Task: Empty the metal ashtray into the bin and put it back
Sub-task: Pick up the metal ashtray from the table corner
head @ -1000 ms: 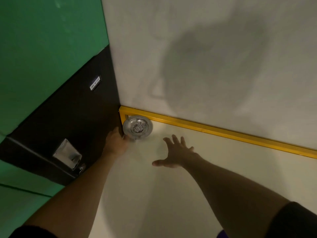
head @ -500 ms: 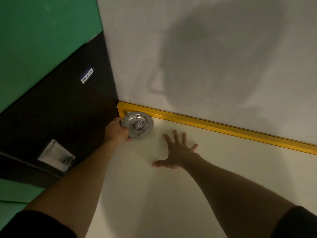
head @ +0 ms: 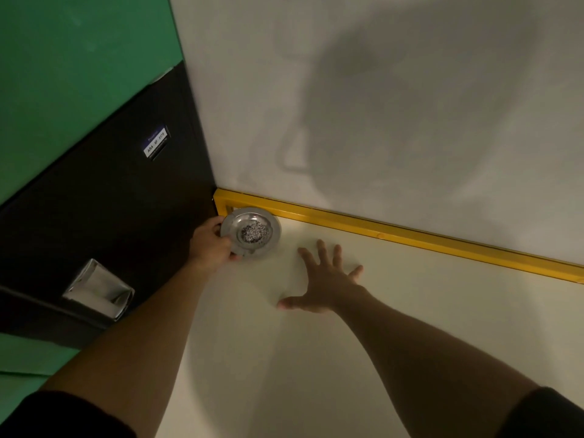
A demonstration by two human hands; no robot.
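Note:
A round metal ashtray [head: 265, 222] with grey ash in its middle sits in the far left corner of a cream tabletop [head: 379, 327], close to the yellow rail. My left hand [head: 211, 245] grips the ashtray's left rim, thumb on the edge. My right hand [head: 325, 282] lies flat on the tabletop to the right of the ashtray, fingers spread, holding nothing. No bin is in view.
A yellow rail [head: 410, 237] runs along the table's far edge under a white wall. Left of the table stands a black panel [head: 110, 216] with a small label [head: 155, 143] and a folded silver paper piece [head: 98, 287]. Green surfaces lie beyond it.
My left hand has closed round the ashtray's left rim, which it was only touching a second ago. The right hand has stayed flat on the table.

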